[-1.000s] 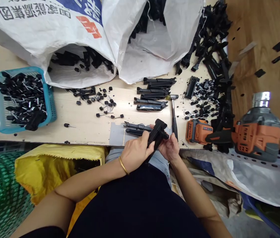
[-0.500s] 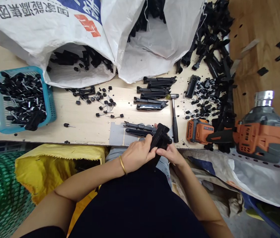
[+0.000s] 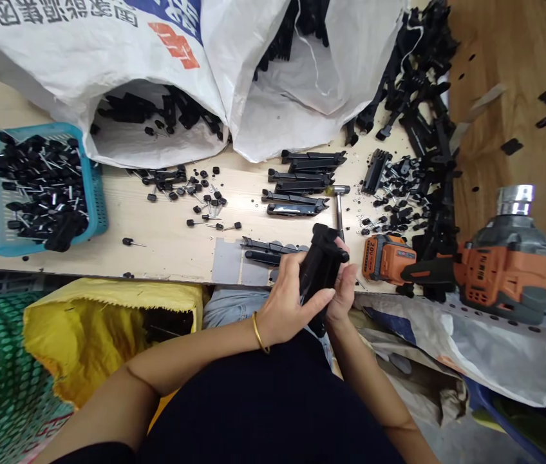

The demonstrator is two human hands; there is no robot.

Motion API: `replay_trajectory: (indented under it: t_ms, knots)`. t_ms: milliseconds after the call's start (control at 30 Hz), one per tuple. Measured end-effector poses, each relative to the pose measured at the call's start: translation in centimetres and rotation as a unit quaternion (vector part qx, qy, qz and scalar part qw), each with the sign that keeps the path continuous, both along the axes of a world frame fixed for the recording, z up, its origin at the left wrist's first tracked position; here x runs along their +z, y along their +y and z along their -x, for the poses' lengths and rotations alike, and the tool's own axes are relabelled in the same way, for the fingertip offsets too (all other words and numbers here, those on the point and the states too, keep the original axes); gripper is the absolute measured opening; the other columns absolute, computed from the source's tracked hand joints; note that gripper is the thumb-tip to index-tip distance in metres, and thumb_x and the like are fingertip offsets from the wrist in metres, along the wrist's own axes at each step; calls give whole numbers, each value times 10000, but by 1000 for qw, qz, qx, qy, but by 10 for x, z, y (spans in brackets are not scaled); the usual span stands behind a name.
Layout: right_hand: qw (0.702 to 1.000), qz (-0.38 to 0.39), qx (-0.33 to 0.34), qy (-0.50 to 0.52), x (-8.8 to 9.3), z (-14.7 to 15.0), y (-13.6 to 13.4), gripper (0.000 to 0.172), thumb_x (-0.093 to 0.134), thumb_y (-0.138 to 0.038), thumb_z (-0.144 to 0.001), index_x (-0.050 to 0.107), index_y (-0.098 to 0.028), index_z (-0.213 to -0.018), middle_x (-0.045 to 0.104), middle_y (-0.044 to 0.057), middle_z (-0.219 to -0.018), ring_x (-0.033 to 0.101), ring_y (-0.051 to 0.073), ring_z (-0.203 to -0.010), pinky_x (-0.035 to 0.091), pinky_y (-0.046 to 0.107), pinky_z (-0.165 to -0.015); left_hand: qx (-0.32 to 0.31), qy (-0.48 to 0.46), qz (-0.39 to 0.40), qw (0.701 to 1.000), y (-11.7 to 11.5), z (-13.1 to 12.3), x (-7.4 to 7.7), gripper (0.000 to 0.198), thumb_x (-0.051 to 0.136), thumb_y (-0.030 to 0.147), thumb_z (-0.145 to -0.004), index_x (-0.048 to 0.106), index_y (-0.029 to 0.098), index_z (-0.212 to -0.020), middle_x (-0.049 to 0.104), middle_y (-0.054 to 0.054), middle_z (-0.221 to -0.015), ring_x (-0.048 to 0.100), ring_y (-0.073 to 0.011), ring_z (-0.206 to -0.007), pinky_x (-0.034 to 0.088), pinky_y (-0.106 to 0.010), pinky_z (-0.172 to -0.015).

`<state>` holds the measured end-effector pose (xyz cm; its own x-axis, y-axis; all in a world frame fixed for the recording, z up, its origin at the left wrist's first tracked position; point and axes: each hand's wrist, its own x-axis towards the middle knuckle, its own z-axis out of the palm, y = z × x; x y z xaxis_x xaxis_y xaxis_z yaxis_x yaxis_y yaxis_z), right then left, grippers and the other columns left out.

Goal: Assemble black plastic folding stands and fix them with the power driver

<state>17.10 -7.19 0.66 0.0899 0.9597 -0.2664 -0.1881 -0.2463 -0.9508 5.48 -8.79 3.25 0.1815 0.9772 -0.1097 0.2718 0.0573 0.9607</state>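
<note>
Between my hands, over the table's front edge, is a long black plastic part [image 3: 319, 267] with a wider upper end, tilted toward me. My left hand [image 3: 285, 303] grips its left side, thumb across the front. On the other side my right hand [image 3: 343, 293] closes round it, and some of its fingers are hidden behind the part. Just beyond lie long black bars [image 3: 266, 251] on a grey sheet [image 3: 227, 261]. A hammer [image 3: 339, 209] rests on the table, its handle partly covered by my right hand.
Rows of black bars [image 3: 297, 209] lie mid-table. At left stands a blue basket [image 3: 96, 200] of black-headed pins. White sacks [image 3: 273, 129] with black parts fill the back. An orange battery tool [image 3: 505, 264] lies right. A yellow sack [image 3: 84, 322] hangs below the edge.
Both hands have raised the black part slightly and turned it more upright, showing more of its length. My right hand has shifted up along its side, now overlapping the hammer's handle.
</note>
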Motion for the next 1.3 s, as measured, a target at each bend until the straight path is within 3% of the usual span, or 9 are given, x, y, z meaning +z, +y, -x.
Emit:
replay_trajectory:
  t_ms: [200,367,500,667,767,933,1033,1200,1300]
  knots:
    - [997,0,-16,-75,-5,2,-3,408,373,-591,-885,509,-307,-1144,569,19,-1055,574,179,-955,485,308,-805,-42,-23,97,994,2,5,-11,570,576,387,-851,309,188,-1314,589,-73,-1118,608,-202,-970,502,-327,-840]
    - [994,-15,-65,-83,-27,11,-3,400,300,-552,-900,493,-263,-1096,558,38,-1052,550,180,-989,451,328,-889,-35,97,57,993,1,-4,-8,582,537,288,-858,267,156,-1356,521,-144,-1291,572,-256,-1125,491,-372,-909]
    - [994,-25,-54,-90,-37,3,2,439,243,-578,-897,453,-254,-1105,559,49,-1021,560,198,-970,459,348,-860,-92,269,67,957,8,-5,-3,608,514,297,-887,240,158,-1411,566,-146,-1217,646,-264,-991,526,-334,-767]
    - [915,-163,92,-357,-25,-36,16,322,383,-505,-911,527,-221,-960,544,57,-923,533,195,-845,425,329,-764,-113,393,7,913,12,3,3,527,450,338,-934,313,191,-1422,579,-138,-1141,668,-235,-815,503,-298,-650]
    - [856,-197,159,-451,-16,-48,21,313,340,-465,-938,511,-218,-851,513,37,-745,489,183,-700,389,313,-663,-103,335,-17,936,11,8,-1,562,491,317,-916,300,213,-1435,574,-130,-1152,649,-246,-896,513,-345,-759]
    - [822,-230,138,-502,-16,-45,17,415,236,-489,-957,413,-234,-680,422,10,-598,407,161,-570,314,299,-577,-155,-10,71,985,13,14,-18,687,661,361,-793,352,178,-1378,608,-93,-1113,603,-229,-1008,506,-366,-883]
    - [850,-194,118,-476,-18,-37,13,453,250,-530,-949,346,-239,-615,357,-13,-541,341,143,-509,266,300,-538,-134,-46,116,983,12,11,-25,567,631,331,-800,410,153,-1291,625,-88,-1089,613,-227,-997,506,-387,-896]
    - [966,-64,63,-243,-17,-20,6,467,318,-592,-920,366,-237,-621,347,-29,-544,319,120,-481,255,281,-475,-60,51,-30,996,8,1,-30,661,596,318,-815,275,128,-1361,463,-188,-1345,459,-282,-1265,379,-464,-1067]
    - [995,31,42,-87,-11,-17,7,511,389,-674,-851,295,-244,-592,254,-59,-505,206,95,-424,193,254,-403,-83,113,-100,985,10,2,-35,669,563,369,-857,237,108,-1380,475,-207,-1301,468,-302,-1236,397,-481,-1037]
